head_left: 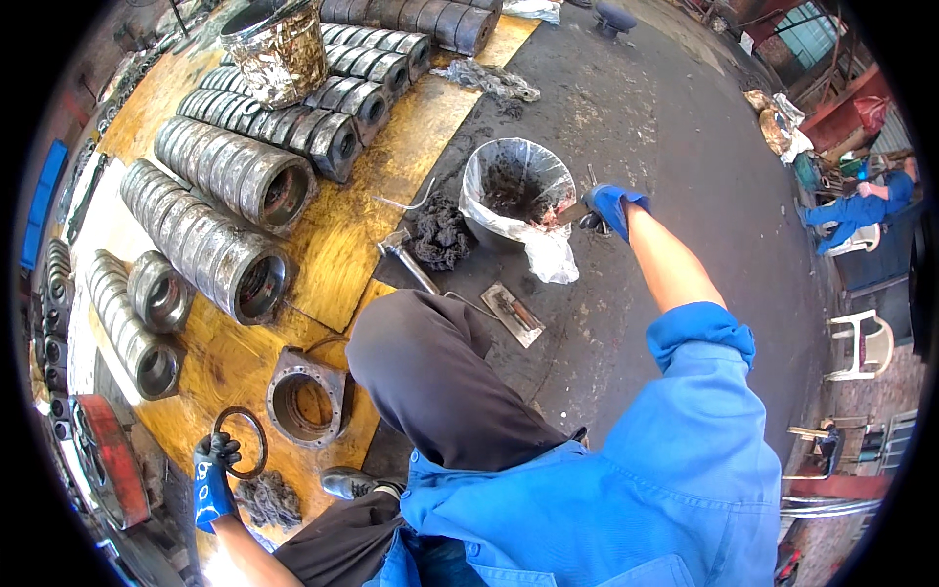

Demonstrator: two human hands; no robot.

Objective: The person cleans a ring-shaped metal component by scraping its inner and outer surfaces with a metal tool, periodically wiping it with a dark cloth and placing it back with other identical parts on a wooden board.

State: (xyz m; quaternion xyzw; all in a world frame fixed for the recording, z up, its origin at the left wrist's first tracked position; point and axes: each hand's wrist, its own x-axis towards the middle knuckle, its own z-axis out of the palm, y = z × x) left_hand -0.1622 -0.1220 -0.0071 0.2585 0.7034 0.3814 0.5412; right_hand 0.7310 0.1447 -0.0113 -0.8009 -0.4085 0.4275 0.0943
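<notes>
My left hand [212,474], in a blue and black glove, grips a thin dark metal ring [242,441] low at the left, beside a square grey housing with a round bore [306,396] on the yellow board. My right hand [608,206], in a blue glove, reaches out to the rim of a bucket lined with a plastic bag [515,191] holding dark grease; its fingers seem closed on a small tool at the rim, but the tool is hard to make out. My bent knee in dark trousers [421,367] sits between the two hands.
Rows of stacked steel rings [220,249] lie on the yellow board [342,235], with a dented tin can [277,51] behind. A grease gun [406,259], dark rag [438,233] and trowel [513,313] lie on the concrete. A person in blue sits far right [861,207] near white chairs [861,344].
</notes>
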